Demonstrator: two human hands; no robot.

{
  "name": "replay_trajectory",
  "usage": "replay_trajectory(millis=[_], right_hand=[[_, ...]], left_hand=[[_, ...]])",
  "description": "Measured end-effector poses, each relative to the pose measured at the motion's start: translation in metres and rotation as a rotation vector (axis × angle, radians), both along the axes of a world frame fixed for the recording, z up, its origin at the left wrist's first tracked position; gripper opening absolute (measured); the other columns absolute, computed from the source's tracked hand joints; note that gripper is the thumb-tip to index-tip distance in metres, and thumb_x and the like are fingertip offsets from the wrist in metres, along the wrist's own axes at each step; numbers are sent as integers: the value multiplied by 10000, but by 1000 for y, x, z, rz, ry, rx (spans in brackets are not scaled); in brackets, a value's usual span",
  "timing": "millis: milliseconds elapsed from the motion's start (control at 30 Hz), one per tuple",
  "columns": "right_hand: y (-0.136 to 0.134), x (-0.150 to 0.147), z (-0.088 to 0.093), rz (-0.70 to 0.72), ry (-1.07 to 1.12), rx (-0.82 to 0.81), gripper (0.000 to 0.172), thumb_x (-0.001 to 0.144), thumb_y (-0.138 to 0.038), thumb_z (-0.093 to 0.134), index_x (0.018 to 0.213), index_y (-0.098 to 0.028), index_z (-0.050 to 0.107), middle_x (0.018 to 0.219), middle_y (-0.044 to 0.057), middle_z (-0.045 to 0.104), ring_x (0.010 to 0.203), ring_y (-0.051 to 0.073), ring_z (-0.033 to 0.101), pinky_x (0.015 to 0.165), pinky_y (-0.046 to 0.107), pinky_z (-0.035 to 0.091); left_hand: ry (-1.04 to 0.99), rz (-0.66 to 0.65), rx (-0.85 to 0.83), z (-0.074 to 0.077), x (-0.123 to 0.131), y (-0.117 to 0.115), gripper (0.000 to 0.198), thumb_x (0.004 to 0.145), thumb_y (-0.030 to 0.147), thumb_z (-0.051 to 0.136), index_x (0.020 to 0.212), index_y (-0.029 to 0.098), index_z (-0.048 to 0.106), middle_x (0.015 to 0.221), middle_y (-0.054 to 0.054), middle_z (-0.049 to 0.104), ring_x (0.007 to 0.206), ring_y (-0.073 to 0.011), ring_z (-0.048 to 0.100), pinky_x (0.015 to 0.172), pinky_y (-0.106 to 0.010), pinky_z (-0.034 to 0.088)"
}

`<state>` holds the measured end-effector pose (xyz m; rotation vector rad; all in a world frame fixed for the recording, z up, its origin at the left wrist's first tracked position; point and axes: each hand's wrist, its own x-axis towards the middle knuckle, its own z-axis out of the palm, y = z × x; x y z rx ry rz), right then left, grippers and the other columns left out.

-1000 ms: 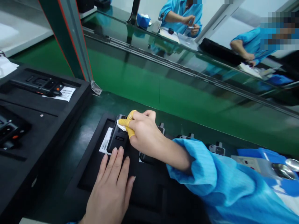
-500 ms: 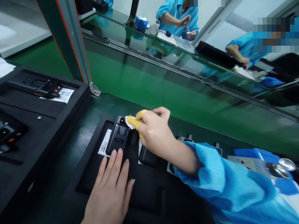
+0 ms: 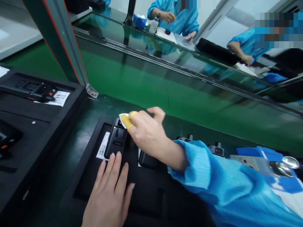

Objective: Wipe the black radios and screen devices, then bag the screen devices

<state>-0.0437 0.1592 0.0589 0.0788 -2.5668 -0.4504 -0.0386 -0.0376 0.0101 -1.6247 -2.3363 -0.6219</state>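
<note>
A black handheld radio (image 3: 116, 142) marked "Riton" lies in a black foam tray (image 3: 82, 176), with a white barcode label (image 3: 103, 146) along its left side. My left hand (image 3: 110, 189) is flat, fingers stretched, its fingertips touching the radio's lower end. Yellow finger cots cover fingers of my right hand (image 3: 146, 129), which pinches a white wiping cloth (image 3: 122, 119) against the radio's top end. Beneath my right wrist, a second black device (image 3: 146, 159) is partly hidden in the same tray.
Another foam tray (image 3: 42, 126) at left holds a radio (image 3: 30, 89) and a second device. Blue trays (image 3: 260, 151) and a round metal dish (image 3: 281, 169) stand at right. A metal post (image 3: 63, 47) rises behind. Across the glass divider, two people in blue work.
The white cloth in my right hand has shifted slightly left and up over the radio's top. My left hand stays on the lower end. The whole view has shifted a little.
</note>
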Motion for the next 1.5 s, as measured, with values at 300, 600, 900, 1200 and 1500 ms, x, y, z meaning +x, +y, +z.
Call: replay_trajectory(millis=[300, 600, 900, 1200, 1500], right_hand=[[-10, 6, -8, 26, -37, 60, 331, 850, -55, 406, 637, -183, 625, 624, -5, 471, 698, 149, 385, 874, 384, 175], [-5, 23, -7, -151, -57, 86, 353, 807, -11, 443, 530, -179, 582, 612, 1, 513, 663, 132, 406, 833, 368, 186], [-13, 7, -4, 62, -51, 10, 279, 853, -101, 485, 626, -184, 625, 712, 1, 577, 727, 135, 431, 862, 380, 161], [9, 23, 0, -104, -95, 65, 294, 837, -61, 479, 607, -178, 620, 696, 3, 568, 709, 122, 427, 869, 380, 151], [-10, 1, -11, -50, -65, -7, 289, 846, -66, 463, 629, -174, 620, 669, 2, 530, 699, 134, 407, 869, 386, 150]], left_hand=[[-76, 38, 41, -1, 3, 1, 340, 906, 258, 449, 1160, 74, 579, 1313, -199, 534, 1279, -292, 443, 1078, -423, 315], [-30, 55, 46, 1, 2, 1, 339, 906, 271, 434, 1145, 86, 587, 1317, -187, 538, 1256, -296, 470, 1027, -428, 380], [30, 21, 12, -1, 0, -1, 355, 886, 270, 470, 1163, 74, 575, 1322, -210, 524, 1264, -320, 455, 987, -440, 415], [4, 27, 19, 1, 1, 0, 339, 895, 262, 449, 1155, 90, 581, 1321, -191, 533, 1255, -305, 470, 990, -426, 425], [-18, 2, -17, 2, 1, -1, 348, 888, 246, 484, 1172, 65, 571, 1344, -218, 500, 1287, -325, 427, 1036, -460, 371]])
